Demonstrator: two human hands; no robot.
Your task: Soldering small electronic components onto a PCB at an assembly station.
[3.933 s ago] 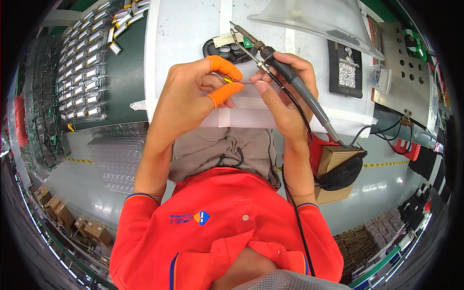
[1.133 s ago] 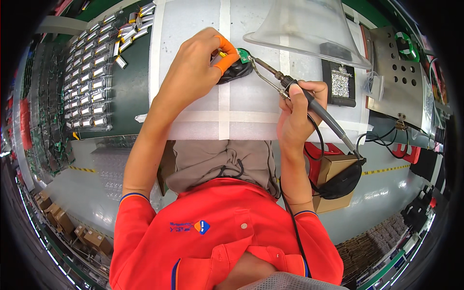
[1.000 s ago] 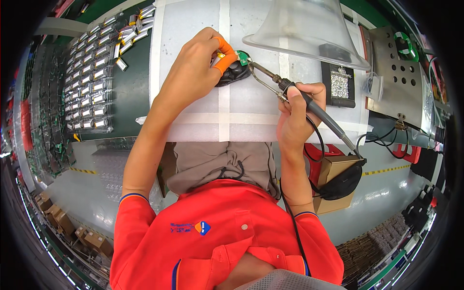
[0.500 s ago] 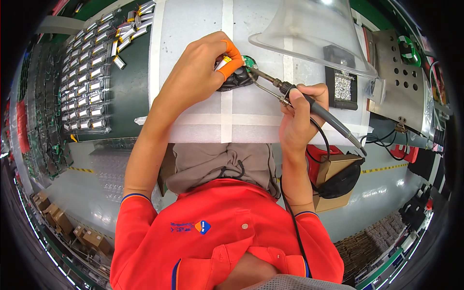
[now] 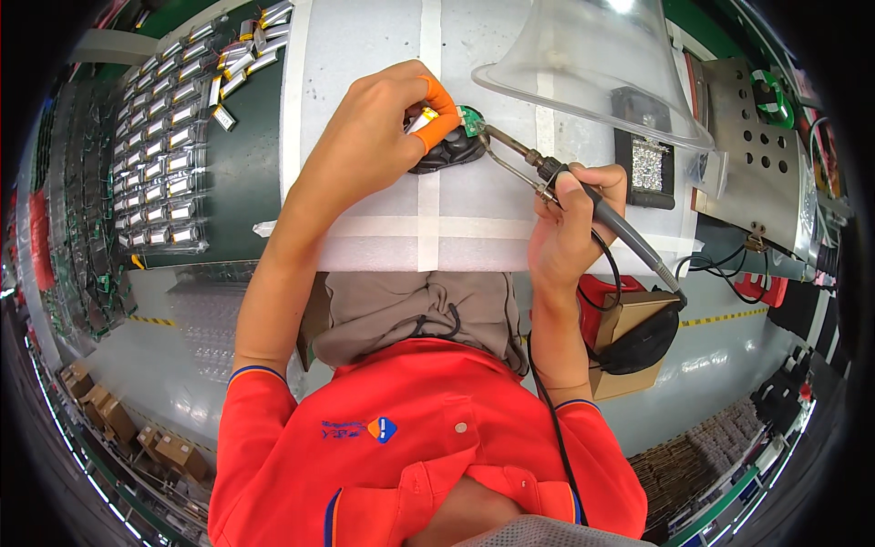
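Observation:
My left hand (image 5: 387, 123), with orange finger cots on thumb and forefinger, pinches at the near edge of a small green circuit board (image 5: 470, 118); what is between the fingertips is hidden. The board sits on a rounded black plastic housing (image 5: 453, 153). Partly behind the fingers shows a silver battery with yellow tape (image 5: 423, 119). In my right hand (image 5: 572, 219) is a soldering iron (image 5: 616, 224), its grip wrapped by thumb and fingers. A thin bent metal tube (image 5: 515, 171) runs along the iron, and both reach toward the board's right edge.
Rows of silver batteries (image 5: 159, 187) lie on the green surface at left. A clear funnel-shaped hood (image 5: 592, 68) overhangs the mat (image 5: 365, 242). Right of it stand a black tray of silvery bits (image 5: 648, 169) and a perforated metal box (image 5: 752, 159). A black cable hangs beside my right arm.
My right hand and the soldering iron have shifted slightly to the right, and more of the green board shows. The left hand has hardly moved.

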